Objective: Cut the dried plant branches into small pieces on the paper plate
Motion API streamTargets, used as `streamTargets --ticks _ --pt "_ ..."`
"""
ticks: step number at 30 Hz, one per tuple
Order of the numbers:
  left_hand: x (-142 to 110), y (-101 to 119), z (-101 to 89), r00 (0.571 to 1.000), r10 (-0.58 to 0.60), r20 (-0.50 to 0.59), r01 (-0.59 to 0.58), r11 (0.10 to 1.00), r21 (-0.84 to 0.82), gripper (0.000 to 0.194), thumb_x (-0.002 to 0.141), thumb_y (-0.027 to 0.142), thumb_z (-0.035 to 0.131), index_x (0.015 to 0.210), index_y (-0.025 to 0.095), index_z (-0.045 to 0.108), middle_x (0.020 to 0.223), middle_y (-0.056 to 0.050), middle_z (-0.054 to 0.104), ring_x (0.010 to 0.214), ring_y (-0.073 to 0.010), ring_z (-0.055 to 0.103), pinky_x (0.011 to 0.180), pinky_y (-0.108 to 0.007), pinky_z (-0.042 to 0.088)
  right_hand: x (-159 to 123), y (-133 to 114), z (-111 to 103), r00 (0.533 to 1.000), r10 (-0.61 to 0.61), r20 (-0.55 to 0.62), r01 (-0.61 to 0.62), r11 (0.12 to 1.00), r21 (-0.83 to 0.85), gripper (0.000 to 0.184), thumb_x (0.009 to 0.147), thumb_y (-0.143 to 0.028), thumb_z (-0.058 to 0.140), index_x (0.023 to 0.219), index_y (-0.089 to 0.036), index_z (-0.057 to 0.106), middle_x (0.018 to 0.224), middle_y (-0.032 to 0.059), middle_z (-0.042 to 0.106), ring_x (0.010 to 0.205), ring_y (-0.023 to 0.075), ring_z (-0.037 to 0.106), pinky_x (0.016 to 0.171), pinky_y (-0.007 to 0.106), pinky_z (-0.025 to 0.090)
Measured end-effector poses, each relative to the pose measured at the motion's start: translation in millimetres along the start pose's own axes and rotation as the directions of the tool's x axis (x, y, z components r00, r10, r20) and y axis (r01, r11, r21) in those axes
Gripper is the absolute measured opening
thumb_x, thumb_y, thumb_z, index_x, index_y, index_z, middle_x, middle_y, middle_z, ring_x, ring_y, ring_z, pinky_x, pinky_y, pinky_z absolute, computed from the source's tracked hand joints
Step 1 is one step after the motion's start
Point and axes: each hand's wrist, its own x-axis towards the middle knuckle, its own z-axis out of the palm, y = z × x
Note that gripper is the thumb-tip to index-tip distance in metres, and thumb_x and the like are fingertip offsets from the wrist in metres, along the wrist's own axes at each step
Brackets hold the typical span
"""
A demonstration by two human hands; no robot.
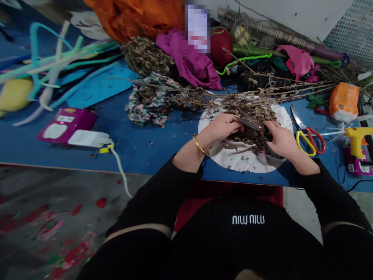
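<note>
My right hand (280, 139) is wrapped round the dark handles of a pair of scissors (253, 123), whose blades point left. Close to the blade tips, my left hand (223, 127) has its thumb and fingers pinched together; what is between them is too small to make out. Both hands are over a heap of crumbled dry leaves (256, 144) on a round white cloth (247, 165). Long dry stems (291, 92) with withered leaves lie across the far side of the cloth. A gold bracelet is on my left wrist.
Scissors with red and yellow handles (310, 138) lie right of the cloth, near a yellow glue gun (355, 140) and an orange packet (344, 102). At left are a purple box (68, 123) with a white plug and cord, and coloured fuzzy strips (58, 70). Fabrics line the back.
</note>
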Motion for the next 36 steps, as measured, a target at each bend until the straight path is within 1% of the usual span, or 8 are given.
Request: streamTargets --ticks 4,7,11,13,21,25,30,36 --pt "-1.0 -0.3 0.3 0.999 -0.002 0.042 0.001 1.000 0.019 0.027 0.092 0.014 0.051 0.067 0.016 0.062 0.047 0.007 0.035 0.042 -0.0057 0.030 0.044 -0.020 0.025 -0.2 -2.3 -1.1 0.999 -0.006 0.035 0.007 0.999 -0.031 0.052 0.089 -0.036 0.046 0.136 -0.016 0.057 0.122 0.0164 0.068 0.094 0.0288 0.065 0.069 0.035 0.042" --pt "-1.9 -1.3 -1.9 1.000 0.013 0.026 -0.013 0.999 0.032 0.026 0.094 0.020 0.054 0.071 0.016 0.065 0.050 0.005 0.043 0.041 -0.0058 0.035 0.043 -0.020 0.030 -0.5 -3.8 -2.6 0.999 -0.010 0.053 0.012 0.999 -0.037 0.049 0.089 -0.034 0.045 0.133 -0.016 0.058 0.116 0.0163 0.070 0.092 0.0288 0.065 0.067 0.034 0.040" --pt "-3.9 0.0 -8.3 0.998 -0.055 -0.016 0.056 0.993 0.104 0.018 0.093 0.026 0.060 0.082 0.016 0.069 0.062 0.001 0.056 0.044 -0.0079 0.048 0.041 -0.020 0.037 -0.6 -4.3 -3.7 0.999 0.014 0.045 -0.012 0.999 -0.045 0.048 0.088 -0.033 0.046 0.131 -0.017 0.059 0.115 0.0160 0.071 0.089 0.0282 0.065 0.066 0.033 0.038" --pt "-4.7 1.0 -11.1 0.999 -0.053 -0.005 0.053 0.988 0.147 0.017 0.093 0.025 0.058 0.085 0.015 0.069 0.067 0.000 0.058 0.046 -0.0086 0.052 0.042 -0.020 0.040 -0.4 -3.9 -3.9 0.999 0.031 0.041 -0.029 0.998 -0.050 0.046 0.089 -0.033 0.046 0.130 -0.017 0.060 0.115 0.0161 0.071 0.089 0.0285 0.065 0.066 0.034 0.039" --pt "-1.2 -5.9 -8.5 0.991 0.129 -0.025 -0.121 0.970 0.211 0.021 0.089 0.020 0.053 0.078 0.015 0.071 0.057 0.003 0.048 0.049 -0.0077 0.044 0.047 -0.018 0.038 0.3 -2.3 -3.9 0.998 0.041 0.045 -0.039 0.998 -0.044 0.052 0.091 -0.036 0.044 0.138 -0.015 0.056 0.121 0.0178 0.068 0.094 0.0309 0.065 0.071 0.037 0.043" --pt "-1.5 -4.4 -7.2 0.995 0.097 -0.034 -0.089 0.981 0.173 0.022 0.089 0.022 0.054 0.073 0.015 0.068 0.054 0.004 0.044 0.048 -0.0079 0.041 0.047 -0.019 0.035 0.4 -2.8 -4.0 0.997 0.041 0.070 -0.038 0.998 -0.046 0.048 0.088 -0.032 0.044 0.131 -0.015 0.058 0.119 0.0186 0.068 0.093 0.0311 0.064 0.069 0.037 0.042" --pt "-1.6 -3.6 -8.8 0.999 0.032 -0.019 -0.030 0.994 0.101 0.022 0.089 0.020 0.053 0.072 0.016 0.066 0.055 0.004 0.044 0.047 -0.0080 0.040 0.046 -0.020 0.034 0.0 -3.1 -3.1 0.998 0.032 0.059 -0.030 0.999 -0.042 0.042 0.093 -0.033 0.041 0.126 -0.015 0.060 0.115 0.0176 0.070 0.088 0.0275 0.064 0.069 0.035 0.040" --pt "5.2 -10.3 -8.0 0.999 0.032 0.014 -0.033 0.998 0.054 0.022 0.089 0.020 0.055 0.070 0.016 0.065 0.055 0.004 0.043 0.050 -0.0089 0.040 0.051 -0.021 0.035 0.6 -1.7 0.0 0.999 0.032 0.030 -0.029 0.996 -0.081 0.047 0.095 -0.036 0.044 0.136 -0.016 0.056 0.125 0.0173 0.067 0.094 0.0295 0.065 0.072 0.035 0.044"
